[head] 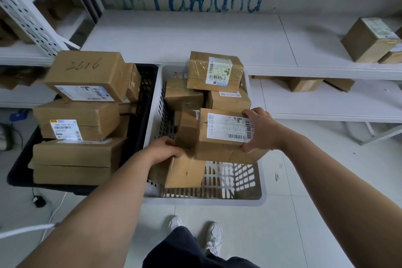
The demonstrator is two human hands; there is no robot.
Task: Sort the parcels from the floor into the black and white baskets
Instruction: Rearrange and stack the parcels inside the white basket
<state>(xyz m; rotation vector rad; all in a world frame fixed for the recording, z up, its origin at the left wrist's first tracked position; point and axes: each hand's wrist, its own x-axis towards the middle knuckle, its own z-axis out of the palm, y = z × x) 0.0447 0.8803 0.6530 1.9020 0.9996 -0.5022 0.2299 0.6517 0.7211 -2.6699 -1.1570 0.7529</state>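
1. Labelled parcel point(226, 135) hangs over the near right part of the white basket point(204, 201), above its rim. It is probably held there to be lowered into the bare gap by the near wall, since the far end is stacked with parcels.
2. Right hand point(261, 130) comes in from the right with the forearm stretched out. Its fingers point(250, 113) lie over the far edge and the thumb under the near one, clamped on it.
3. Left hand point(165, 150) reaches in, fingers curled onto a plain parcel point(185, 172) leaning near the basket's near left corner, likely steadying it to make room. Blur hides the exact contact.
4. Black basket point(150, 85) stands just beside, on the left, piled above its rim with parcels.
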